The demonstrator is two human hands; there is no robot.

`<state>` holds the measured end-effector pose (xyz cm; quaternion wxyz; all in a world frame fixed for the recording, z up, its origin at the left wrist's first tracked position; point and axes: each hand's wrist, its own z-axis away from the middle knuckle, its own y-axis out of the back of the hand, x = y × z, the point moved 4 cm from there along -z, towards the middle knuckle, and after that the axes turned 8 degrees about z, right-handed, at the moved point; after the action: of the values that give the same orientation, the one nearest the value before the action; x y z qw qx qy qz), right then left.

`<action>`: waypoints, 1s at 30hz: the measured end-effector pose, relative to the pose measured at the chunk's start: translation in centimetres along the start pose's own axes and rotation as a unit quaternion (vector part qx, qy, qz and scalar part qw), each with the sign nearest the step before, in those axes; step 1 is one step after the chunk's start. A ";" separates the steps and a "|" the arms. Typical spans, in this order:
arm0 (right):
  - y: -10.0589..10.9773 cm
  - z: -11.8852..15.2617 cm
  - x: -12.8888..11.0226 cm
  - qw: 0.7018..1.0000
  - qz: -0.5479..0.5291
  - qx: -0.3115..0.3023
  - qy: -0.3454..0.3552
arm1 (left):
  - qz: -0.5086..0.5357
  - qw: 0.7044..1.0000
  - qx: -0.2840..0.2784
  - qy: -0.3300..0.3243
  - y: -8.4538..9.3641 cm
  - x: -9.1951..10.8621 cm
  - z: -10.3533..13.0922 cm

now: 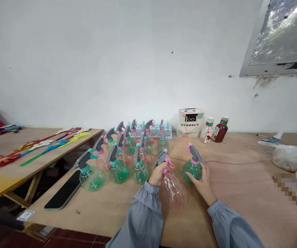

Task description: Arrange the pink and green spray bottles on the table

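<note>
My left hand (158,175) is wrapped round the neck of a pink spray bottle (174,190), which tilts with its base toward me. The bottle has a grey and pink trigger head. To its right, my right hand (202,178) grips the round body of a green spray bottle (191,168) with a grey and pink head, standing upright on the table. Left of my hands stand several more green and pink spray bottles in a cluster, among them a green spray bottle (141,171) nearest my left hand.
A black phone (65,193) lies at the table's left. Along the wall are a light-blue rack (167,131), a paper bag (181,128), a clear bottle (208,131) and a dark red bottle (220,130). A plastic bag (290,156) lies right. Colourful strips (39,146) lie on another table.
</note>
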<state>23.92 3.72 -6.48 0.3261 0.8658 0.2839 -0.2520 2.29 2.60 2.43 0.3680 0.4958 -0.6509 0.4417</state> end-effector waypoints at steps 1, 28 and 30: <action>0.0 0.0 0.0 1.000 0.000 0.001 0.001 | 0.002 1.000 -0.018 0.006 -0.2 -0.1 0.0; 2.0 -4.3 -2.8 0.992 -0.093 -0.082 0.030 | -0.203 0.933 0.217 -0.204 0.6 -0.2 -6.1; 2.1 -5.6 -4.4 0.982 -0.119 -0.133 0.059 | -0.229 0.922 0.234 -0.208 0.6 0.0 -5.6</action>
<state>23.60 4.96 0.85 0.3889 0.7879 0.4346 -0.1976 1.92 7.95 4.18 0.1887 0.7838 -0.4602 0.3719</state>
